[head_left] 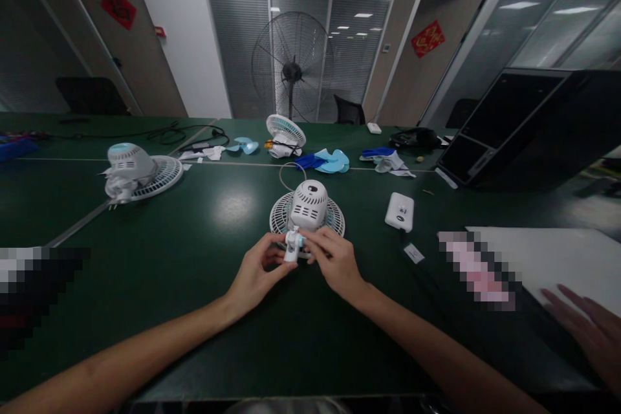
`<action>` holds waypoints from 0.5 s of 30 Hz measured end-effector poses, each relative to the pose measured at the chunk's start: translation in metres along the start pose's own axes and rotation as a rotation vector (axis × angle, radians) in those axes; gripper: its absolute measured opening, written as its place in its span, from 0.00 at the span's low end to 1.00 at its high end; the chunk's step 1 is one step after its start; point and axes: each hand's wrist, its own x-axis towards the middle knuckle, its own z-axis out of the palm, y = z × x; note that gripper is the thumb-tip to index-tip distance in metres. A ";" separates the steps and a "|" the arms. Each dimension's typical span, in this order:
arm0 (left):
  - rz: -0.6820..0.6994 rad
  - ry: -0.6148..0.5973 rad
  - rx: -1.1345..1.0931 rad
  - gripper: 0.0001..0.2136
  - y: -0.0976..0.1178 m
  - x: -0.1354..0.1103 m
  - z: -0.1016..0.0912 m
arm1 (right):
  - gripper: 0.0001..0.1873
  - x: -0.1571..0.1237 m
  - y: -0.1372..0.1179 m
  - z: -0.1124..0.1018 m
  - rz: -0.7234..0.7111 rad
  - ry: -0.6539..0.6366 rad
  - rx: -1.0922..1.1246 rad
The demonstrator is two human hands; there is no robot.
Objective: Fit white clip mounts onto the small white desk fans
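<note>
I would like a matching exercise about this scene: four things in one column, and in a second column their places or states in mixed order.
Things
1. white joint piece
2. small white fan
3. flat white box
4. black floor fan

Places or states
A. stands behind the table
B. lies grille-down, just beyond the joint piece
C. pinched between left hand and right hand
D. lies flat, to the right of the small fan

Pairs: 1-C, 2-B, 3-D, 4-A
</note>
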 end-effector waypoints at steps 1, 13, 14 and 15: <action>0.008 0.002 0.010 0.22 0.000 0.000 0.000 | 0.15 0.001 0.000 0.002 0.087 0.004 0.110; 0.014 -0.007 0.052 0.23 -0.004 0.001 0.001 | 0.07 0.003 -0.001 -0.017 -0.200 0.000 -0.309; 0.017 -0.007 0.058 0.22 -0.004 0.001 0.001 | 0.09 0.005 -0.002 -0.015 -0.158 -0.001 -0.296; 0.018 -0.007 0.064 0.22 -0.004 0.001 0.001 | 0.11 0.006 -0.002 -0.015 -0.121 -0.008 -0.286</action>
